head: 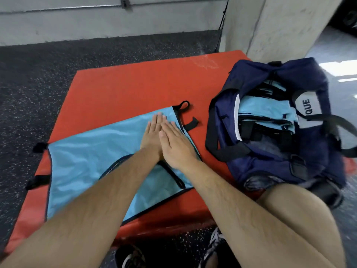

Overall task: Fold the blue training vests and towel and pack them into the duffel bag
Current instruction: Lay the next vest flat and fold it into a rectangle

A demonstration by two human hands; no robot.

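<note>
Floor (38, 78): dark speckled rubber, running to a pale grey concrete wall (96, 22) that carried a thin conduit (77, 9) and a small junction box (125, 2). A concrete pillar (280, 26) stood at right, beside glossy grey flooring (328, 55) catching bright reflections. A red padded mat (125, 84) lay on the rubber.

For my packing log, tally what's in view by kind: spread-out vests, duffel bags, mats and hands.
Spread-out vest: 1
Duffel bag: 1
Mat: 1
Hands: 2, left hand and right hand
Total: 5
Vests inside the bag are too bunched to count.
</note>
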